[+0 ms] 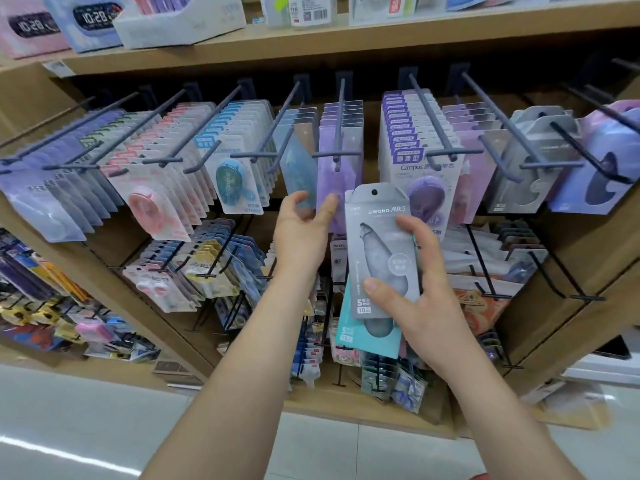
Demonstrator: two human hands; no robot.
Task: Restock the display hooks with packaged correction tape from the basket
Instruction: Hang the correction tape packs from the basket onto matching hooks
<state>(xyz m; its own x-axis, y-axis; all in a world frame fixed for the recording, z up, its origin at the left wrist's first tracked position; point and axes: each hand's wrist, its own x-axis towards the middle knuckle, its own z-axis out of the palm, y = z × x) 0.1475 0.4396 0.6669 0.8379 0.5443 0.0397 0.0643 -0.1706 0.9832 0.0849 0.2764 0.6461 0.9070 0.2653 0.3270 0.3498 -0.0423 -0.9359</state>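
Grey correction tape pack (379,251) stands upright, long axis vertical, hang hole uppermost, in front of the display hooks (341,112). Right hand (433,306), forearm raised, has its grip closed round two packs: the grey one and a teal pack (348,323) behind it. Left hand (301,233) reaches the lower edge of a hanging blue pack (298,168), grip half open; whether it pinches cannot be told.

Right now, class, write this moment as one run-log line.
right hand: holds grey MONO AIR 5 pack, teal pack behind | left hand: touches hanging blue pack | stage: not yet hooked
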